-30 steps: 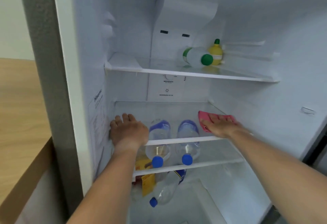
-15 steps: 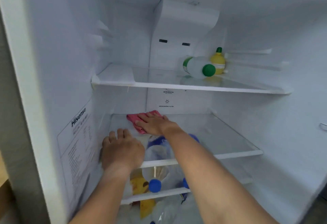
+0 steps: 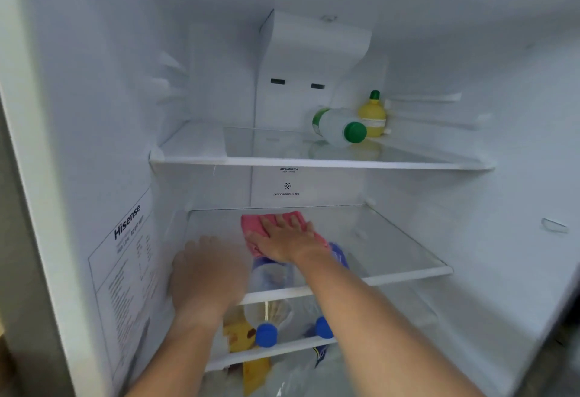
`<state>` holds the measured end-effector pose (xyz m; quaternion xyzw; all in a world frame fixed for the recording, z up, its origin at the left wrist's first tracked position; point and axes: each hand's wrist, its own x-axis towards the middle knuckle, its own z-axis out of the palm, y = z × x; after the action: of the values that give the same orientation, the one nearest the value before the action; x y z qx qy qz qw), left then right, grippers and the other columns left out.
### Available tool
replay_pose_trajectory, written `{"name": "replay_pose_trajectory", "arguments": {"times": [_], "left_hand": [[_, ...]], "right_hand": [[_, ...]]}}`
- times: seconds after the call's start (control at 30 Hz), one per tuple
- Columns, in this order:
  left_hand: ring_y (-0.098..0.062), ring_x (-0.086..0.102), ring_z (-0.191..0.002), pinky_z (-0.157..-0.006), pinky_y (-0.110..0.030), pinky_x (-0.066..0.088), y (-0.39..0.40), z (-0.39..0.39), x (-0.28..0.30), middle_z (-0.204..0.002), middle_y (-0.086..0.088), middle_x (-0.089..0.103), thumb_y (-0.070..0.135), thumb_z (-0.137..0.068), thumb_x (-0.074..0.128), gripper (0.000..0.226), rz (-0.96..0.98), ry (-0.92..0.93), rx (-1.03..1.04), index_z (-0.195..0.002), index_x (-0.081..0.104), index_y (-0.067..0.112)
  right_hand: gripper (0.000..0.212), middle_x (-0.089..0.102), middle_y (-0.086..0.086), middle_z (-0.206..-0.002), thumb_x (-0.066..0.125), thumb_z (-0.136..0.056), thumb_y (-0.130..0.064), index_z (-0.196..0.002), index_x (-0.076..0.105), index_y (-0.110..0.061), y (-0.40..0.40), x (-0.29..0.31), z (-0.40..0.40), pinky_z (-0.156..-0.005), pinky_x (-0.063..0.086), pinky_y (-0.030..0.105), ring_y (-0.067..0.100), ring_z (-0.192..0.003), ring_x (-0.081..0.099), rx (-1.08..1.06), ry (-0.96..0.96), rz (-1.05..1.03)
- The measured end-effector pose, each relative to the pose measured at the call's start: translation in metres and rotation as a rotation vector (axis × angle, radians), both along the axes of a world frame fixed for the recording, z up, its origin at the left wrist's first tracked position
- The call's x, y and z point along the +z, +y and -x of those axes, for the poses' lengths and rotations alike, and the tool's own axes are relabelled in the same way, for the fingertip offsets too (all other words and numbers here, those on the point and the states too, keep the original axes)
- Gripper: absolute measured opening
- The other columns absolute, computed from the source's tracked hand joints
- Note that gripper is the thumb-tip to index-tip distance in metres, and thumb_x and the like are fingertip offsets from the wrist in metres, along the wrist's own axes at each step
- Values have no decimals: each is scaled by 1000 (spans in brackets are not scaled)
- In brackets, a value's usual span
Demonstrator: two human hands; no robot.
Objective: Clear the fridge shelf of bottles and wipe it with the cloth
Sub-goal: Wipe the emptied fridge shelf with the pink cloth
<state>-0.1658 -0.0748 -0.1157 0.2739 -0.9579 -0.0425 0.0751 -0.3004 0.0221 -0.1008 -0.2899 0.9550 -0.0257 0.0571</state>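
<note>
Wiping is the step going on now. Far on the left, a Hisense sticker (image 3: pixel 131 227) sits on the fridge's inside wall. Next to it, the person's left hand (image 3: pixel 207 277) lies flat and open on the front left corner of the middle glass shelf (image 3: pixel 392 239). It holds nothing and looks like it just props the person up. It is blurry, so the fingers are hard to see.

A bit more to the right, the right hand (image 3: pixel 282 239) presses down flat on the pink cloth (image 3: pixel 254 224). The fingers are spread out on top of the cloth, not curled around it. The cloth lies on the glass near the back, a little left of the middle. No bottles stand on this shelf, so the clearing part looks done.

Under the glass, two water bottles with blue caps (image 3: pixel 266 334) lie on the shelf below, beside a yellow packet (image 3: pixel 238 334).

Up higher and to the right, a clear bottle with a green cap (image 3: pixel 339 125) lies on its side on the top shelf (image 3: pixel 314 162). A yellow lemon-shaped bottle (image 3: pixel 372 117) stands just behind it.

The right side of the middle shelf is bare glass. Next, the hand will likely need to slide the cloth that way, pushing down evenly, and reach the corners and front edge.
</note>
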Motion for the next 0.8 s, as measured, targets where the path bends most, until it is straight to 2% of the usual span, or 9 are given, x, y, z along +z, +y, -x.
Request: {"name": "replay_pose_trajectory", "arguments": {"times": [0.07, 0.17, 0.3, 0.43, 0.57, 0.67, 0.8], "left_hand": [[-32, 28, -144, -118, -44, 26, -2, 0, 0, -152, -9, 36, 33, -97, 24, 55, 7, -6, -13, -145, 38, 9], [-32, 28, -145, -117, -43, 27, -3, 1, -1, -149, -8, 37, 31, -96, 25, 51, 12, -12, -22, -142, 39, 12], [-33, 30, -143, -115, -43, 29, -3, 2, -2, -144, -8, 37, 29, -95, 23, 45, 85, -72, -45, -128, 51, 18], [-34, 36, -137, -110, -41, 37, -4, 1, -2, -138, -7, 39, 24, -85, 11, 51, 206, -109, -56, -112, 54, 20], [-34, 41, -129, -99, -39, 40, 1, -1, 2, -134, -6, 41, 22, -69, -6, 75, 305, -145, -80, -115, 53, 21], [-32, 41, -128, -101, -39, 39, -1, 1, 1, -131, -5, 42, 23, -74, -1, 69, 273, -114, -41, -119, 50, 21], [-32, 39, -131, -106, -41, 37, -4, 2, -3, -132, -7, 42, 24, -80, 4, 63, 194, -77, -38, -123, 50, 17]], "right_hand": [[75, -3, 0, -170, 15, -95, -73, -159, 2, -38, -9, -3, -5, -121, -5, 58, 31, -155, -6, 126, 6, 9], [75, 2, -6, -169, 18, -93, -75, -159, 5, -40, 15, -3, 18, -121, -1, 52, 23, -155, -3, 186, -7, 23], [77, 1, -6, -169, 17, -92, -76, -159, 4, -40, 64, -2, 77, -121, 1, 50, 23, -155, -4, -3, -14, 13], [80, 5, 0, -169, 18, -92, -75, -160, 8, -35, 90, -2, 129, -123, 0, 46, 25, -155, -1, -211, 17, 36], [88, 13, 9, -168, 19, -94, -75, -161, 11, -19, 107, 3, 155, -124, 6, 43, 25, -154, 11, -347, 59, 18], [88, 11, 6, -169, 22, -95, -72, -161, 11, -15, 123, 6, 150, -122, 8, 38, 22, -154, 11, -356, 24, 52], [92, 11, 6, -169, 22, -94, -74, -161, 11, -12, 134, 6, 130, -124, 10, 39, 25, -154, 11, -399, 55, 23]]}}
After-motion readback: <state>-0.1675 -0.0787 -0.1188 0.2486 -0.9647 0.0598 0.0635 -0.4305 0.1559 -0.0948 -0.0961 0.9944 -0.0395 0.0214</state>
